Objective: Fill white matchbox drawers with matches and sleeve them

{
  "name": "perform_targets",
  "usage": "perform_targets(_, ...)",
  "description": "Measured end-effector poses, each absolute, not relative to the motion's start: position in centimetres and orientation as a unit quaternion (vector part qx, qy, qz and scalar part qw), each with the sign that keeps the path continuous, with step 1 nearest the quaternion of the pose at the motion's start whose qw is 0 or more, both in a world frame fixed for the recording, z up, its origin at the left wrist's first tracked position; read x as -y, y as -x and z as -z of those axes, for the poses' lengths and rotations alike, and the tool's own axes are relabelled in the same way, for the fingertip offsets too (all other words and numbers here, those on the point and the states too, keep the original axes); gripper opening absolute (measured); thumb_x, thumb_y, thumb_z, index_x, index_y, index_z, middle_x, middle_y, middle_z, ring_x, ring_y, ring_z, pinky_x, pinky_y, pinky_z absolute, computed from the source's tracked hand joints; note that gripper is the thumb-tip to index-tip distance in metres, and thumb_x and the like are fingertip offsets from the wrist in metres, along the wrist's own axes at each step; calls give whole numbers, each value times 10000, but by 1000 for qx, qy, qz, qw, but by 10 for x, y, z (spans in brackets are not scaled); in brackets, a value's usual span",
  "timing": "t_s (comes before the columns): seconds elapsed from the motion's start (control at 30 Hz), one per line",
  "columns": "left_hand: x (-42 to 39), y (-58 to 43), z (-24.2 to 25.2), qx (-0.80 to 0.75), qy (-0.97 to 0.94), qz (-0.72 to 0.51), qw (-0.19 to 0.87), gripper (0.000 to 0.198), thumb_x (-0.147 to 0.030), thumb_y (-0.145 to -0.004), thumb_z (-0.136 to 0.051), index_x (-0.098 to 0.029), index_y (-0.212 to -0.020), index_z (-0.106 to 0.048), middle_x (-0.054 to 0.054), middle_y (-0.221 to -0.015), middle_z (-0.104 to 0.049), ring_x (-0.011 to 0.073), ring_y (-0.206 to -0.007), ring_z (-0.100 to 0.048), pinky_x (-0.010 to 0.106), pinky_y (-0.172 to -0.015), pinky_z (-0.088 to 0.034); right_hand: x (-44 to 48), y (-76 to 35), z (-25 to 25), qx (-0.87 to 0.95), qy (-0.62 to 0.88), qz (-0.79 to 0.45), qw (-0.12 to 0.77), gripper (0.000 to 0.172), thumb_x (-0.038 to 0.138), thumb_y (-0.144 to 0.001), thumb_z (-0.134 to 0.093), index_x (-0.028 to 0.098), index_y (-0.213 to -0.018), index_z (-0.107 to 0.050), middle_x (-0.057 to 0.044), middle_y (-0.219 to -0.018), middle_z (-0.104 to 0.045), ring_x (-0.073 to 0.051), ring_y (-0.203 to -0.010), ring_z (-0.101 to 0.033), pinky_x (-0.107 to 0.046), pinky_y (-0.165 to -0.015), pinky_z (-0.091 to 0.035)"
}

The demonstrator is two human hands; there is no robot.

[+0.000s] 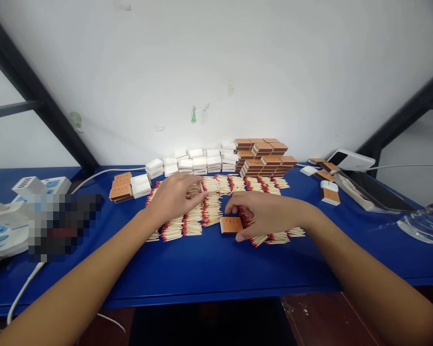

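My left hand [176, 194] is closed on a small white matchbox tray [210, 185] with matches in it, held between thumb and fingers above the match rows. My right hand [265, 214] has its thumb and fingers apart, curved beside an orange matchbox [231, 224] that lies on the blue table. Its thumb tip is close to the box's near right corner; whether it touches I cannot tell. Loose red-tipped matches [212, 211] lie in bundled rows under and between both hands.
Behind the matches stand stacked white trays [199, 164] and stacked orange matchboxes [261, 163]. More boxes [121, 186] lie to the left, and others [330, 193] to the right near a white device [351, 159]. A power strip [7, 226] with cables is at far left.
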State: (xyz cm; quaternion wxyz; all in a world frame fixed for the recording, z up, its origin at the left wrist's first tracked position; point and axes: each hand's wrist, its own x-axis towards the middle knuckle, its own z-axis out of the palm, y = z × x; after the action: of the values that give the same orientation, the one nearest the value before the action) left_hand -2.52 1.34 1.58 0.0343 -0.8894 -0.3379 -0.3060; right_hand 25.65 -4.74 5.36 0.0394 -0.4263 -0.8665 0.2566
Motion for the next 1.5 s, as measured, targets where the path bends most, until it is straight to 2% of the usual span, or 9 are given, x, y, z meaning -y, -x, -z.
perform_targets(0.07,-14,25,-15,341,889,306,25,352,-440,-1005,-693,-171,-1225,-745,115,-1130,-798,291,-1043,-764,470,-938,-619,51,-253,-49,867,437,-238,35,528,494,-757,-874,240,-1195,-723,-75,-1189,-747,-269,-992,-686,-365,-794,-533)
perform_targets(0.2,-15,25,-16,347,883,315,0,348,-448,-993,-710,-182,-1215,-751,102,-1151,-803,288,-1063,-768,471,-955,-616,53,-250,-50,875,423,-233,39,318,397,-820,-808,239,-1084,-729,-57,-1062,-753,-229,-865,-672,-338,-702,-506)
perform_targets(0.3,-14,25,-18,340,880,332,-19,336,-456,-982,-727,-190,-1185,-761,83,-1165,-810,279,-1075,-773,463,-957,-616,46,-257,-55,869,444,-195,102,344,466,-845,-790,243,-1101,-737,-66,-1037,-758,-246,-875,-680,-350,-715,-500)
perform_targets(0.37,-12,24,-20,336,877,343,-34,332,-462,-972,-741,-197,-1171,-768,77,-1173,-813,267,-1083,-777,446,-962,-617,38,-264,-55,849,487,-123,163,378,476,-869,-761,228,-1152,-725,-80,-1021,-757,-252,-843,-672,-366,-709,-482)
perform_targets(0.53,-7,21,-22,346,867,350,-81,345,-476,-953,-764,-220,-1184,-777,60,-1169,-819,238,-1063,-785,402,-947,-625,23,-275,-47,843,496,-41,204,399,473,-903,-745,203,-1197,-722,-85,-974,-737,-248,-810,-655,-382,-726,-472)
perform_targets(0.87,-3,19,-24,351,861,348,-120,381,-501,-937,-779,-224,-1198,-789,56,-1178,-821,228,-1072,-791,363,-955,-632,22,-276,-45,850,468,-93,222,442,522,-914,-757,240,-1253,-745,-59,-937,-713,-212,-778,-623,-345,-674,-470)
perform_targets(1.13,-3,20,-27,335,869,333,-146,358,-481,-940,-788,-244,-1208,-793,39,-1203,-816,219,-1062,-786,342,-921,-642,21,-274,-46,837,464,-134,256,458,523,-897,-780,232,-1251,-767,-84,-1072,-732,-205,-816,-658,-366,-728,-528)
perform_targets(1.27,-2,18,-27,338,855,345,-190,327,-469,-924,-811,-262,-1177,-804,39,-1217,-813,220,-1067,-784,347,-931,-650,25,-269,-46,817,468,-182,283,496,558,-869,-799,234,-1244,-783,-89,-1049,-744,-209,-808,-673,-380,-736,-572)
perform_targets(1.5,0,14,-28,343,832,360,-248,306,-437,-873,-870,-281,-1130,-812,21,-1092,-834,207,-987,-784,330,-875,-641,35,-250,-47,796,450,-226,337,441,515,-908,-777,251,-1261,-790,-102,-1155,-793,-233,-890,-730,-418,-828,-626)
